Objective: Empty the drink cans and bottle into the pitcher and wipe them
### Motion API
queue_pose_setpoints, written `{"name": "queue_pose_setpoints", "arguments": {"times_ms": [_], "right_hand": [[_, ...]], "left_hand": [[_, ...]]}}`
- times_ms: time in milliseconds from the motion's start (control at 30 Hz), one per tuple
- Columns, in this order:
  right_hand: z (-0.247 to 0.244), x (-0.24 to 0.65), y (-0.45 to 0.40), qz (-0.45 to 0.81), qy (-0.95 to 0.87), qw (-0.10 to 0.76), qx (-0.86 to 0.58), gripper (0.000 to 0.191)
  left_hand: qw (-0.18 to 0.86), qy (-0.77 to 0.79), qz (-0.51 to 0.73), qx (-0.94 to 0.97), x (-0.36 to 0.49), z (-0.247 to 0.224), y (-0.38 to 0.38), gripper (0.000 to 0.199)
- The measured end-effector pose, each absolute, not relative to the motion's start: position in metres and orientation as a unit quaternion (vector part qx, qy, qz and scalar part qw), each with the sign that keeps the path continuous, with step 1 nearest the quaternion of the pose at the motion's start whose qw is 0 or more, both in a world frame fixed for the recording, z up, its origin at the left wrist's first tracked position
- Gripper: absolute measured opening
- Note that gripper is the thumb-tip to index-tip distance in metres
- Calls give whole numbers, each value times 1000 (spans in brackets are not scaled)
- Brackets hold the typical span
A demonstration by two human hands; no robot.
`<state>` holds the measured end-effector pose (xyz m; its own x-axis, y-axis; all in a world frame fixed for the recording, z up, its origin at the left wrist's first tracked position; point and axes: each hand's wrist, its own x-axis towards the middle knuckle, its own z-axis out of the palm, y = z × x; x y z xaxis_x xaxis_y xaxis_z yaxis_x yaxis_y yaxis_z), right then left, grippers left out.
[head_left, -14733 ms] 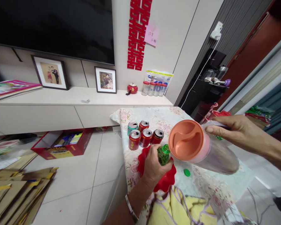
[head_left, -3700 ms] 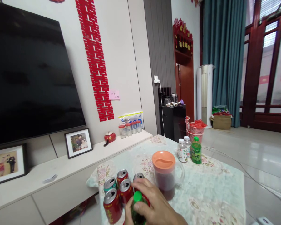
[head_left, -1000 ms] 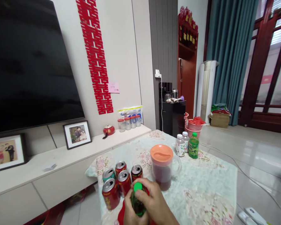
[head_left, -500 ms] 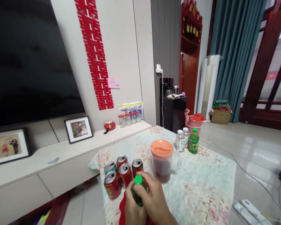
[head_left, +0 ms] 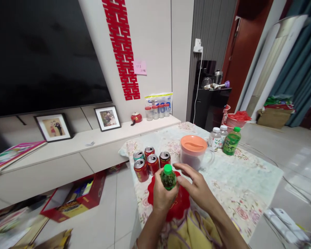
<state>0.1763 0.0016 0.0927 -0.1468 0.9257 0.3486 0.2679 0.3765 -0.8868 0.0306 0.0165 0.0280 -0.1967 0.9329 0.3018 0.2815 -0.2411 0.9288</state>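
A green plastic bottle [head_left: 168,180] with a green cap stands upright in my left hand [head_left: 162,193], whose fingers wrap round its body. My right hand [head_left: 195,186] is just right of the bottle, fingers spread, holding nothing; whether a fingertip brushes the bottle I cannot tell. Beneath both hands lies a red scalloped tray [head_left: 182,202]. Several opened drink cans [head_left: 141,170] are grouped to the left, past the tray. Behind my right hand stands a clear pitcher [head_left: 193,159] with an orange lid and dark contents. A yellow cloth [head_left: 193,231] lies at the near edge.
On the flowered tablecloth [head_left: 230,186], a second green bottle [head_left: 232,141] stands beside two white-capped bottles [head_left: 215,139] at the back right. A white cabinet [head_left: 106,148] holds framed photos and red-lidded jars [head_left: 155,112]. A red box [head_left: 80,197] and power strips [head_left: 287,224] are on the floor.
My right hand has come off the bottle and opened to its right, while my left keeps hold. The camera view has turned downward and to the left, showing more of the red tray and yellow cloth.
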Motion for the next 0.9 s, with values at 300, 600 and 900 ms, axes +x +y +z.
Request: {"name": "queue_pose_setpoints", "arguments": {"times_ms": [300, 600, 900], "right_hand": [[111, 159, 43, 418, -734, 436, -311, 33], [91, 133, 24, 330, -647, 562, -396, 30], [98, 149, 35, 459, -665, 459, -371, 28]], "left_hand": [[306, 518, 560, 571, 30, 23, 23, 59], [290, 540, 560, 557, 35, 21, 18, 58], [323, 538, 549, 552, 33, 28, 19, 63]]}}
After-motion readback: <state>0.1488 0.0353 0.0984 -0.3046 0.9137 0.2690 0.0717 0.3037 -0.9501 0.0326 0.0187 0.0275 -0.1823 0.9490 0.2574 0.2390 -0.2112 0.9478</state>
